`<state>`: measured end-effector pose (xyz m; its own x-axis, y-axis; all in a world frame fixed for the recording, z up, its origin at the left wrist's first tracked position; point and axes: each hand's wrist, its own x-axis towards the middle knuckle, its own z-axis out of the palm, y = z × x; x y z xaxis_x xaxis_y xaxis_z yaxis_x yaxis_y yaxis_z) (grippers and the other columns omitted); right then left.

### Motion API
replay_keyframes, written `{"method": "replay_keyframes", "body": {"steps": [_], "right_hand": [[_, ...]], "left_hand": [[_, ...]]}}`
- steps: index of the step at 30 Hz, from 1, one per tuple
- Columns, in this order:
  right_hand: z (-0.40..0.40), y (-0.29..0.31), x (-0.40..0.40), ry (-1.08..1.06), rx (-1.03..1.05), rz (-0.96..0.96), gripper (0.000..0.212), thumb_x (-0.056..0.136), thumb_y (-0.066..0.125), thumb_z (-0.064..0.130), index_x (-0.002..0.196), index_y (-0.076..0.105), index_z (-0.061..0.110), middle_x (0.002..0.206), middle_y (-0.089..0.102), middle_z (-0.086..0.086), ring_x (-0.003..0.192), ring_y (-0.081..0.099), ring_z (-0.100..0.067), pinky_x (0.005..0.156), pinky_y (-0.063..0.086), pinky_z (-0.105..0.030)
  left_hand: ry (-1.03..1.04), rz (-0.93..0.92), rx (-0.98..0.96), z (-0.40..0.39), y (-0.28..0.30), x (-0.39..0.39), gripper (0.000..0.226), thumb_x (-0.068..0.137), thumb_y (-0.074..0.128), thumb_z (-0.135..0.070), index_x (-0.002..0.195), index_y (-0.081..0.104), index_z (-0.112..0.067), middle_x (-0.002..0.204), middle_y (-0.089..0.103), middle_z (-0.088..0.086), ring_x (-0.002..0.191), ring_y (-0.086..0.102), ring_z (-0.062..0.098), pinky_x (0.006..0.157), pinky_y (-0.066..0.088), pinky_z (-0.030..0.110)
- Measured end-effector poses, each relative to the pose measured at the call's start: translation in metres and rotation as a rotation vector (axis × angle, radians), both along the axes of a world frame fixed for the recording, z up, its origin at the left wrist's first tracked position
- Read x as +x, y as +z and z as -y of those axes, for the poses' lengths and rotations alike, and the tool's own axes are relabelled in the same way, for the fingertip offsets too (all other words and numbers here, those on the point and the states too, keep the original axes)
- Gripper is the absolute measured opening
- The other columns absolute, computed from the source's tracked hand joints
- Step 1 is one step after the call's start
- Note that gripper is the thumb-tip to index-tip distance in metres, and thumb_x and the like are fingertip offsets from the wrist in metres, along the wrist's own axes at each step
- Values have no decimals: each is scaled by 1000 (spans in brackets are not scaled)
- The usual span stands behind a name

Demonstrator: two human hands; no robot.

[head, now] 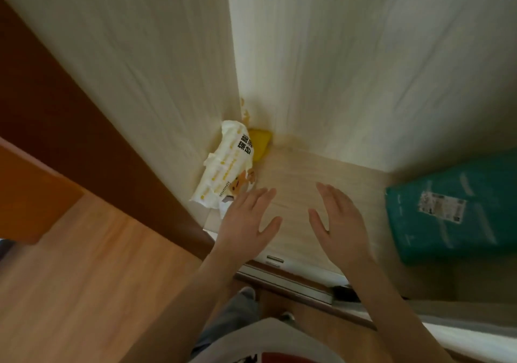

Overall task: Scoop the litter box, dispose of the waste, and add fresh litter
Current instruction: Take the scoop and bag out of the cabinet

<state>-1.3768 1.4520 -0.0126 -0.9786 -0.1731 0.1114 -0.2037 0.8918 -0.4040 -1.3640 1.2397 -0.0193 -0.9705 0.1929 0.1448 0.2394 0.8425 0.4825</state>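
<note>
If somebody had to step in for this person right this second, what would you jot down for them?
Left hand: open, fingers spread, holding nothing, just short of the litter bag.
Right hand: open, empty, above the pale floor.
Litter bag: white and yellow, marked bentonite, leaning in the corner against the wall, a yellow object behind it. A teal package lies to the right.
Done: cannot tell; no litter box or scoop in view.
Left: likely pick up the bag and add fresh litter.

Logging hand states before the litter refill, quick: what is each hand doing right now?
Left hand: open, fingers straight, holding nothing, right beside the litter bag.
Right hand: open, fingers straight, holding nothing.
</note>
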Motion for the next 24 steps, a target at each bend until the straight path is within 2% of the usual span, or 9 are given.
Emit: {"method": "replay_keyframes", "body": {"steps": [6,14,16,18,22,24], "right_hand": [[20,-9,-23,142,4,30,60,96,29,49,147,35,19,143,47,-11,131,43,-28,105,40,-44],[72,-7,-67,207,-20,-5,58,96,32,46,143,40,14,138,50,-12,126,47,-28,101,44,-44],[91,-9,-78,205,-67,-25,56,96,36,43,141,44,11,135,52,-13,121,51,-29,98,46,-43],[114,-13,-95,215,-103,-11,56,95,37,42,140,45,10,133,54,-14,119,53,-30,96,48,-41],[163,-29,-137,207,-99,114,65,92,28,49,147,36,15,144,45,-13,126,48,-31,98,46,-45],[179,-37,-152,194,-101,149,61,95,34,45,149,31,17,149,39,-13,130,44,-31,101,42,-45]], "left_hand": [[108,14,-27,17,0,-2,60,93,36,-55,144,40,-24,144,45,-4,133,41,17,104,40,41],[183,-78,22,68,8,-48,59,90,43,-50,138,48,-16,137,53,4,125,47,21,101,40,35],[281,46,203,76,4,-68,65,87,47,-53,139,46,-15,139,49,3,126,44,19,102,37,31],[394,208,362,85,-9,-94,68,87,60,-45,143,38,-15,141,42,5,129,40,20,102,37,32],[494,387,384,109,-52,-140,74,85,67,-33,146,30,-13,142,38,10,131,38,25,105,36,35],[521,463,409,116,-71,-156,77,85,66,-33,147,27,-12,143,40,12,131,40,27,107,37,40]]}}
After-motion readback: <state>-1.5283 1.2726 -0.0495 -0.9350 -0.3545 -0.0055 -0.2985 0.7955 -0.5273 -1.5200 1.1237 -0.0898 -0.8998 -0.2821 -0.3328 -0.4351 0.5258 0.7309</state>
